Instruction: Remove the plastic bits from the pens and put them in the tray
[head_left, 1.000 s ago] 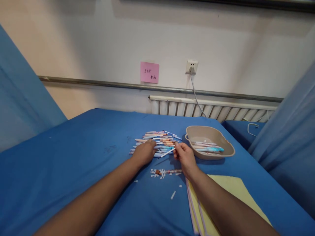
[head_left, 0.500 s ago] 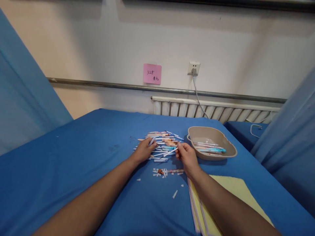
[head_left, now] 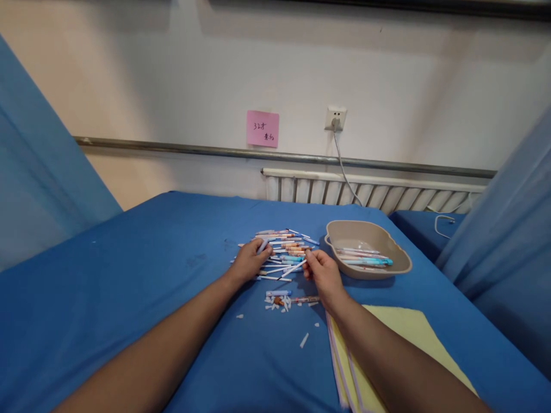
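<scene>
My left hand [head_left: 247,263] is closed around a pale lavender-blue pen barrel [head_left: 262,246], over the left side of a pile of pen parts. Between the fingertips of my right hand [head_left: 327,280] is a thin white pen refill [head_left: 295,268], its dark tip pointing down to the left. Orange pen parts [head_left: 295,247], turquoise barrels [head_left: 291,260] and more white refills lie between the hands. Closer to me, a short light blue barrel [head_left: 278,293] rests beside small white cone-shaped pieces [head_left: 286,304], a brown piece [head_left: 278,301] and a patterned pen barrel [head_left: 305,299].
A beige basin [head_left: 400,265] holding several pens stands right of the pile. Folded yellow cloth [head_left: 402,330] lies under my right forearm. The blue-covered bed [head_left: 142,287] meets a wall with a radiator [head_left: 318,188] and a plugged-in cord [head_left: 343,163]. Blue curtains [head_left: 38,149] hang at both sides.
The short light blue barrel has shifted from the pile's near edge toward me, up against the small white pieces. Both hands keep their holds with little movement.
</scene>
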`<state>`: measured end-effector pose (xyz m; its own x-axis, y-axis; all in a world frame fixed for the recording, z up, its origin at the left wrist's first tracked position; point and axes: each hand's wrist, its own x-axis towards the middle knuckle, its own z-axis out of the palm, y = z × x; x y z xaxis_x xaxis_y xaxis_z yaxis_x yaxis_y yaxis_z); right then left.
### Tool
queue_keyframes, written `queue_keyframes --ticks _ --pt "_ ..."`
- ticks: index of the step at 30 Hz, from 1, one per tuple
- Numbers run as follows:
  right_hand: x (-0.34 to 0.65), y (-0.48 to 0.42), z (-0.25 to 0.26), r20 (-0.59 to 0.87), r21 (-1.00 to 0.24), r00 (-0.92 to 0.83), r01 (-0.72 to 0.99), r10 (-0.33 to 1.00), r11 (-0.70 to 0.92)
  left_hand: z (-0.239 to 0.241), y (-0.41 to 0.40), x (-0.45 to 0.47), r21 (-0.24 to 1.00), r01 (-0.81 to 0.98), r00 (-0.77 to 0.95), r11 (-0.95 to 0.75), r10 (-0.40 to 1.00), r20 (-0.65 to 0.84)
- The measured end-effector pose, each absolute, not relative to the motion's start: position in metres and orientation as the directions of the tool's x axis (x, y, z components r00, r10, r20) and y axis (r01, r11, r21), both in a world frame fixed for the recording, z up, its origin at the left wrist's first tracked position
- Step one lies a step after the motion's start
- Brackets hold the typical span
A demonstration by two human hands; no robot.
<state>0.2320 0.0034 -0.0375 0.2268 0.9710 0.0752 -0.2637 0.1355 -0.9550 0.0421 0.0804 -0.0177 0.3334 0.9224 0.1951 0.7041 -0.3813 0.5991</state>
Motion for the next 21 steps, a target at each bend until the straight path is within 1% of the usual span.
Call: queue_keyframes --ticks 5,9,12,16,21 --pt "0.233 0.004 -0.039 0.072 -0.954 0.226 -0.267 0.971 0.133 -0.013 0.075 0.038 0.426 0.771 0.448 -0.473 0.879 0.166" --pt "0.233 0.004 -0.038 0.071 -0.951 0.224 -0.278 0.972 0.134 -0.008 0.072 0.033 0.285 0.786 0.532 -0.549 0.835 0.141" --pt "0.232 0.003 -0.037 0.068 -0.949 0.224 -0.285 0.972 0.132 -0.005 0.072 0.031 0.203 0.788 0.57 -0.581 0.813 0.115" --pt "0.232 0.002 -0.037 0.077 -0.954 0.222 -0.267 0.972 0.137 -0.004 0.072 0.035 0.132 0.789 0.593 -0.6 0.8 0.089" --pt "0.232 0.003 -0.037 0.086 -0.961 0.225 -0.24 0.97 0.141 0.0 0.069 0.044 0.092 0.788 0.605 -0.609 0.794 0.065"
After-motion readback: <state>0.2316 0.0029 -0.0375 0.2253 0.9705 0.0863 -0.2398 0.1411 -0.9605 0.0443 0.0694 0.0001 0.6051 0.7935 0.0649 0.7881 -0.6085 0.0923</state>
